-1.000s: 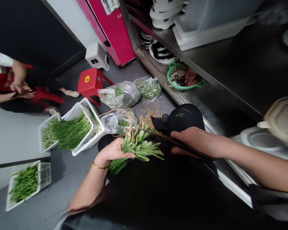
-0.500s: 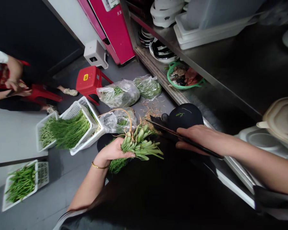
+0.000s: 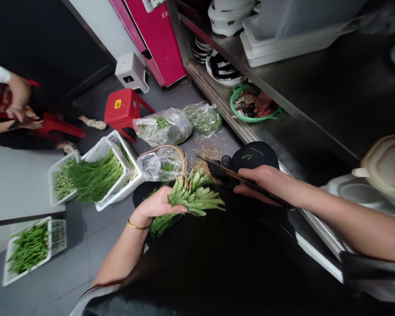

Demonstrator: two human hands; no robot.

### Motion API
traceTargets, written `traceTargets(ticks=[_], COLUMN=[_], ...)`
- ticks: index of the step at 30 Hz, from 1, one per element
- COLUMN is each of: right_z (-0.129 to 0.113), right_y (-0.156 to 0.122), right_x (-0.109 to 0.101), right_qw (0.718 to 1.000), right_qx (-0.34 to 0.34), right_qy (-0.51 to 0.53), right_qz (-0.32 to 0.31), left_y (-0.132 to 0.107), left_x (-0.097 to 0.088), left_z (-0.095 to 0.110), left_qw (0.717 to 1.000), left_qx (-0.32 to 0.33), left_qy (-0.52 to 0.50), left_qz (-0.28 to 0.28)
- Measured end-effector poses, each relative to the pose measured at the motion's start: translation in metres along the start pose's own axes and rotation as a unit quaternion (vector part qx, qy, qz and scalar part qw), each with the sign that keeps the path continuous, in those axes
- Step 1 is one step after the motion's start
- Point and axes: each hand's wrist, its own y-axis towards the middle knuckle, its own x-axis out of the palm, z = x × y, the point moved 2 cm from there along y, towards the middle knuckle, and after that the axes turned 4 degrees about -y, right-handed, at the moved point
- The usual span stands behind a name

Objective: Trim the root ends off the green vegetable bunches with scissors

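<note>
My left hand [image 3: 163, 202] is wrapped round a bunch of feathery herbs [image 3: 197, 193]. The pale green cut-looking stems point right, a long brown root loops up from the bunch, and fine leaves [image 3: 161, 224] hang below the wrist. In my right hand [image 3: 263, 182] is a dark knife [image 3: 217, 169], its blade pointing left towards the root end, apart from the stems. Part of its handle is hidden by my fingers. Under the blade, root trimmings [image 3: 210, 153] lie scattered on the floor.
White baskets of greens [image 3: 102, 204] stand left, another basket [image 3: 57, 237] lower left. Plastic bags of greens [image 3: 177, 131] lie ahead near a red stool [image 3: 120, 107]. A metal shelf [image 3: 303, 118] runs along the right. A seated person [image 3: 18, 101] is at far left.
My right hand and the knife have shifted slightly left, closer to the bunch. The long root has swung to the right. My left hand keeps its grip.
</note>
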Motion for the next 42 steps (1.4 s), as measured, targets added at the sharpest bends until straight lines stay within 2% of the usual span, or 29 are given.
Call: traceTargets(ticks=[2, 5, 7, 11, 17, 20, 24, 28, 32, 37, 42], right_z=[0.000, -0.005, -0.009, -0.013, -0.016, -0.016, -0.012, -0.010, -0.008, -0.001, 0.007], right_y=[-0.007, -0.013, -0.011, 0.002, 0.011, 0.011, 0.011, 0.013, 0.017, 0.014, 0.002], right_x=[0.000, 0.004, 0.009, 0.016, 0.018, 0.017, 0.015, 0.013, 0.013, 0.020, 0.032], right_qw=[1.000, 0.999, 0.993, 0.979, 0.970, 0.969, 0.973, 0.974, 0.972, 0.973, 0.999], right_qx=[0.013, 0.011, 0.021, 0.019, -0.017, -0.027, -0.033, -0.035, -0.029, -0.015, 0.035], right_qy=[0.023, -0.012, -0.077, -0.181, -0.226, -0.229, -0.189, -0.169, -0.183, -0.192, -0.036], right_qz=[0.011, -0.049, -0.085, -0.090, -0.089, -0.091, -0.125, -0.146, -0.144, -0.128, -0.013], left_y=[0.002, 0.006, 0.008, 0.008, 0.010, 0.010, 0.012, 0.013, 0.013, 0.012, 0.010], left_x=[0.002, 0.006, 0.010, 0.019, 0.019, 0.017, 0.015, 0.013, 0.011, 0.014, 0.020], left_z=[-0.005, -0.014, -0.018, -0.021, -0.020, -0.022, -0.024, -0.023, -0.020, -0.021, -0.026], left_qw=[0.999, 0.994, 0.992, 0.992, 0.987, 0.985, 0.984, 0.988, 0.991, 0.990, 0.984], left_qx=[-0.009, -0.019, -0.034, -0.052, -0.014, -0.008, -0.025, -0.037, -0.051, -0.066, -0.078], left_qy=[-0.018, -0.051, -0.067, -0.092, -0.158, -0.172, -0.177, -0.148, -0.115, -0.121, -0.156], left_qz=[0.043, 0.099, 0.105, 0.073, 0.011, -0.007, -0.027, -0.036, -0.041, -0.004, 0.026])
